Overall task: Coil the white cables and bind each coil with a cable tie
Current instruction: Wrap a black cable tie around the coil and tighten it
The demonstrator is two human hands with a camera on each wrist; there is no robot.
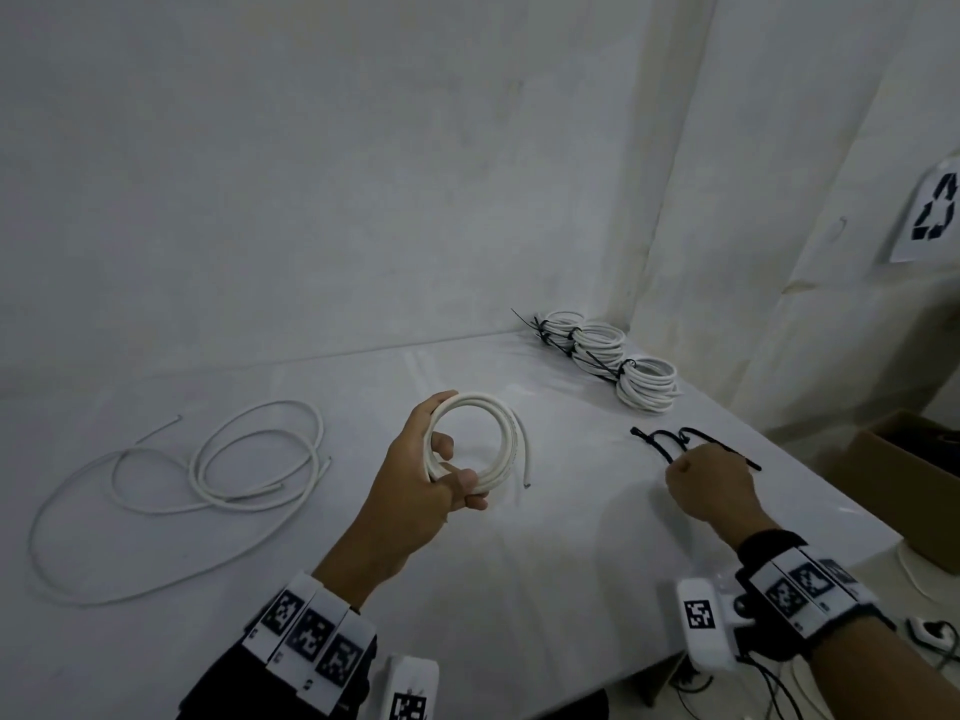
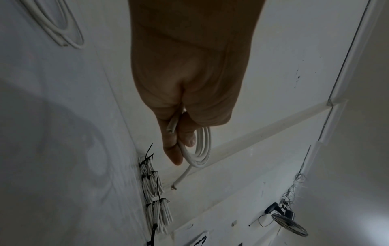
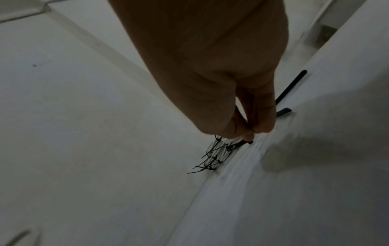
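Observation:
My left hand (image 1: 452, 470) holds a small coil of white cable (image 1: 506, 423) upright above the middle of the white table (image 1: 519, 589). Thumb and fingers wrap its near side, and one cut end hangs free. In the left wrist view the coil (image 2: 202, 149) sits in the curled fingers of that left hand (image 2: 181, 146). My right hand (image 1: 691, 470) is down on a loose bunch of black cable ties (image 1: 701, 433) at the right. In the right wrist view that right hand (image 3: 250, 131) has its fingertips pinched together on one black tie (image 3: 235, 146); other ties (image 3: 291, 87) lie behind it.
A long uncoiled white cable (image 1: 285, 402) sprawls over the table's left side. Several bound coils (image 1: 647, 384) with black ties are stacked at the back right corner against the wall. A cardboard box (image 1: 904, 475) stands beyond the table's right edge.

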